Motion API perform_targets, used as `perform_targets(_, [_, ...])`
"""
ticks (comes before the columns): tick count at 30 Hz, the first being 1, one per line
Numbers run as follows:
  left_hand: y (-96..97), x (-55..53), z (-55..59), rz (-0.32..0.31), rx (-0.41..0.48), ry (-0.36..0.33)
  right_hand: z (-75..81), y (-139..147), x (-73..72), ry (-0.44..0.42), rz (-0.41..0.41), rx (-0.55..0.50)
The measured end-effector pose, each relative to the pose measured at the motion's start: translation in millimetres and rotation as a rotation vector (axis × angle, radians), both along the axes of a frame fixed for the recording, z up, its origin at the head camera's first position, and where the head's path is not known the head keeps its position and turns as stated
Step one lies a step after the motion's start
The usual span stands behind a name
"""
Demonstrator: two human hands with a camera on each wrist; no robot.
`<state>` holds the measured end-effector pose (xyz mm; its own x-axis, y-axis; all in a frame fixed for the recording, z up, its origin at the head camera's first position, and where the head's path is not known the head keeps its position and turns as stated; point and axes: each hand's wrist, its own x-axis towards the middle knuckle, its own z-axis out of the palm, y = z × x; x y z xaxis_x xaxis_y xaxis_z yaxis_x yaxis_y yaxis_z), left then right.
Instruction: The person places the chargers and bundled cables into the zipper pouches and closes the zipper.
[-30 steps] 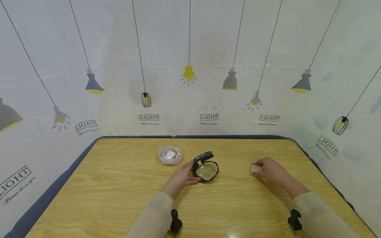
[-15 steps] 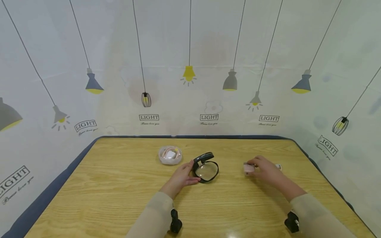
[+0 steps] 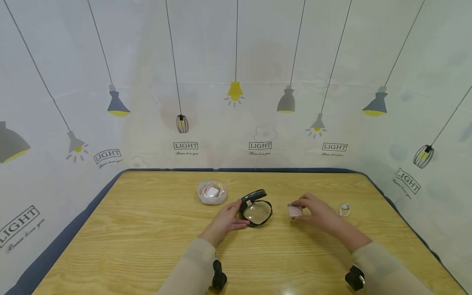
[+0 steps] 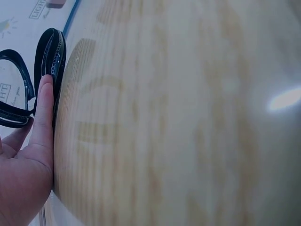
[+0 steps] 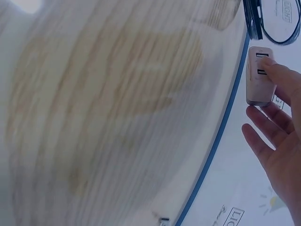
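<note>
1. Pale wall covering, printed with hanging lamps, backs our wood-grained counter
2. Half a second ago our right hand had the pink block farther right; it has since come left, near the open black case, and the white cable loop, then partly covered, lies fully in view
3. We judge this draws our two held things together, though the block remains outside the case
4. Our right grip is clamped on the block; our left hand has stayed put, its grip clamped on the case's edge
5. We cannot tell whether the block touches the counter; the left wrist view crops the case, and the clear container blurs its pale cord
</note>
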<state>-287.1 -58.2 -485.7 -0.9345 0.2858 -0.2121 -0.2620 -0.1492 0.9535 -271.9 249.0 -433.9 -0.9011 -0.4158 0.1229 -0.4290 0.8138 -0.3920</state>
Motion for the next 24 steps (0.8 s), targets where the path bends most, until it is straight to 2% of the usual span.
perform_targets(17, [-0.5,1.6,0.5,-0.004,-0.015,0.021,1.0,-49.2,0.9,0.047,0.192,-0.048])
perform_targets(24, [-0.8,0.3,-3.1,-0.005,-0.018,0.014,0.0,-67.6,-1.9,0.085,0.221,-0.031])
